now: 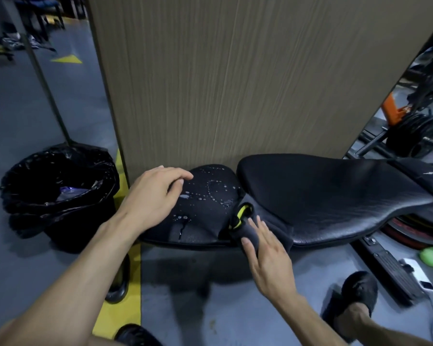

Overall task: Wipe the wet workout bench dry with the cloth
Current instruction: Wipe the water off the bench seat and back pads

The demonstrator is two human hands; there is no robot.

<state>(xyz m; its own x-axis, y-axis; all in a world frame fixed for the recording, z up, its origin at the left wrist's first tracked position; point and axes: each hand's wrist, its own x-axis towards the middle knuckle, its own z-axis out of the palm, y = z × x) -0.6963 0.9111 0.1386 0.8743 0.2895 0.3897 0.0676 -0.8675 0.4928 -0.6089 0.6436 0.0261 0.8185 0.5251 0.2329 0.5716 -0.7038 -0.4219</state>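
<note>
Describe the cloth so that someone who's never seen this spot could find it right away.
Start at the black bench in front of the wood-grain panel. Find the gap between its small wet seat pad and the long back pad. The cloth is the dark grey bundle draped over the near edge there, under the right hand, matte fabric beside a yellow-and-black strap, unlike the shiny pads.

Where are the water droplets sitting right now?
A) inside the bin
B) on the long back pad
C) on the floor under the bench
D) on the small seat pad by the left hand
D: beads and a small run of water show on the small seat pad, right beside the left hand resting on its edge; the long back pad looks dry, and the right hand lies on the dark cloth.
</note>
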